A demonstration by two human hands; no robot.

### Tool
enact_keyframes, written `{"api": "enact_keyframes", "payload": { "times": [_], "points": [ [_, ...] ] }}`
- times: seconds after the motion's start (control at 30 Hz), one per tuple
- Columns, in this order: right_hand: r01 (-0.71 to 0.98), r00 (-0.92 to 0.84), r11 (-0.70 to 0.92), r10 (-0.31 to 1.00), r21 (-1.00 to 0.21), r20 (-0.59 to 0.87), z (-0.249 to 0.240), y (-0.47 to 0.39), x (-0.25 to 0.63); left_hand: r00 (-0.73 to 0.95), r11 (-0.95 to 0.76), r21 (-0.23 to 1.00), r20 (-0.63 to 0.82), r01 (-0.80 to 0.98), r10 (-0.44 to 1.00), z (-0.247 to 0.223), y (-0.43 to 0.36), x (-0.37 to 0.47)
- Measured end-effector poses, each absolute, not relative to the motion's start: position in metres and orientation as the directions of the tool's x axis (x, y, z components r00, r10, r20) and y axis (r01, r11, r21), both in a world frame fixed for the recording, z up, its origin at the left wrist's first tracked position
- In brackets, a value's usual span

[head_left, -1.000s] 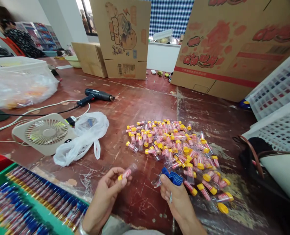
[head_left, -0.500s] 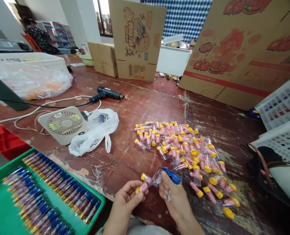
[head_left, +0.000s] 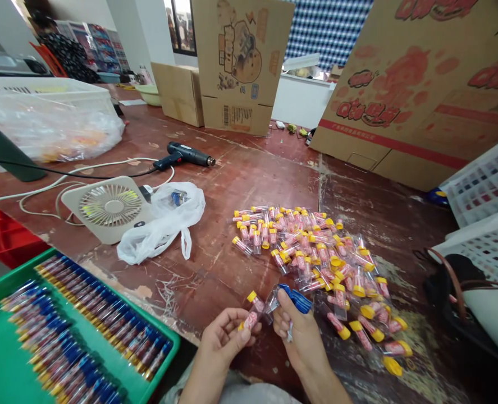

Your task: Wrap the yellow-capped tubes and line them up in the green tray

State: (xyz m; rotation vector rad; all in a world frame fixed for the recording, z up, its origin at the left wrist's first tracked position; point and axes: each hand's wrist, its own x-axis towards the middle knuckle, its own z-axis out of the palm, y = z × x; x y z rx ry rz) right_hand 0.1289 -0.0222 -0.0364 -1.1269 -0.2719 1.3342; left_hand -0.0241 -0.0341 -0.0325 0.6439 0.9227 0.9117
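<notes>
My left hand (head_left: 219, 345) is closed, pinching a small yellow-capped tube (head_left: 250, 321) with a pink-and-white label between thumb and fingers. Just beyond its fingertips is another yellow-capped tube (head_left: 256, 301), close to the clear plastic at my right fingers; whether either hand grips it I cannot tell. My right hand (head_left: 299, 339) is closed around a bunch of blue plastic sleeves (head_left: 298, 300), which stick out past the thumb. A small whitish bit (head_left: 289, 332) shows below its fingers. To the right and beyond lies a loose pile of similar tubes (head_left: 311, 247).
At lower left, a green tray (head_left: 170, 350) holds rows of blue-and-yellow-ended tubes. A fan (head_left: 112, 207), a white plastic bag (head_left: 147, 241) and a heat gun (head_left: 185, 154) lie behind it. Cardboard boxes (head_left: 240, 73) stand at the back, white baskets (head_left: 484, 241) at right. A person (head_left: 65, 53) sits far left.
Both hands keep their grips and stay close together. The tubes at my left hand have shifted slightly right, nearer my right fingers. The view has tilted a little.
</notes>
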Motion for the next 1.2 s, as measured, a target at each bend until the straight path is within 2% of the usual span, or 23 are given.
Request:
{"api": "enact_keyframes", "payload": {
  "times": [0.23,0.37,0.57,0.83,1.2],
  "points": [
    [-0.562,0.342,-0.166,0.845,-0.81,-0.411,-0.033,-0.021,0.13,0.18,0.375,0.824,-0.329,-0.424,0.927,-0.042,-0.038,-0.022],
    [-0.532,0.322,-0.194,0.854,-0.824,-0.409,-0.028,-0.024,0.13,0.198,0.363,0.846,-0.308,-0.391,0.93,-0.042,-0.038,-0.022],
    [-0.577,0.278,-0.174,0.876,-0.798,-0.393,-0.024,-0.027,0.131,0.18,0.362,0.849,-0.316,-0.384,0.932,-0.041,-0.036,-0.022],
    [-0.614,0.312,-0.128,0.867,-0.779,-0.389,-0.025,-0.028,0.13,0.157,0.344,0.863,-0.307,-0.371,0.939,-0.039,-0.037,-0.02],
    [-0.611,0.284,-0.143,0.878,-0.779,-0.385,-0.027,-0.029,0.127,0.166,0.351,0.852,-0.31,-0.389,0.936,-0.041,-0.039,-0.02]
  ]
}}
